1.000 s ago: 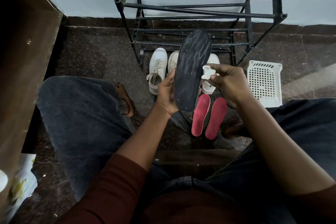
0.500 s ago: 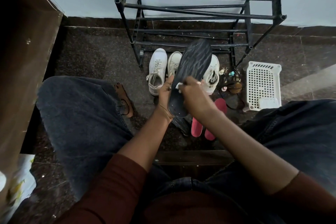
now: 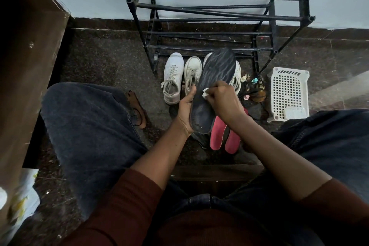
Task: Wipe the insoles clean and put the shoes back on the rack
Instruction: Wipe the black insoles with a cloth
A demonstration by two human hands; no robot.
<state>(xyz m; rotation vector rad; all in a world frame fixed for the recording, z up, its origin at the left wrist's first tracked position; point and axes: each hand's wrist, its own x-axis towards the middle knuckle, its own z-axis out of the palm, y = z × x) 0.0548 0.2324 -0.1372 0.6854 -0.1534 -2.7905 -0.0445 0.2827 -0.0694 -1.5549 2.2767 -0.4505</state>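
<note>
A dark grey insole [image 3: 214, 84] stands tilted in front of me, toe end up. My left hand [image 3: 186, 107] grips its heel part from the left edge. My right hand [image 3: 223, 99] pinches a small white wipe [image 3: 205, 93] and presses it on the insole's middle. Two red insoles [image 3: 224, 137] lie on the floor below. White sneakers [image 3: 173, 78] stand in a row before the black metal shoe rack [image 3: 219, 12]; the right ones are partly hidden behind the insole.
A white perforated plastic basket [image 3: 287, 94] sits right of the rack, with small bottles and clutter [image 3: 252, 88] beside it. A brown sandal [image 3: 137, 110] lies by my left knee. A brown cabinet [image 3: 26, 62] stands at the left.
My right hand came from the insole's right side onto its face with the wipe, then slid slightly up along it. The insole dropped lower and tilted.
</note>
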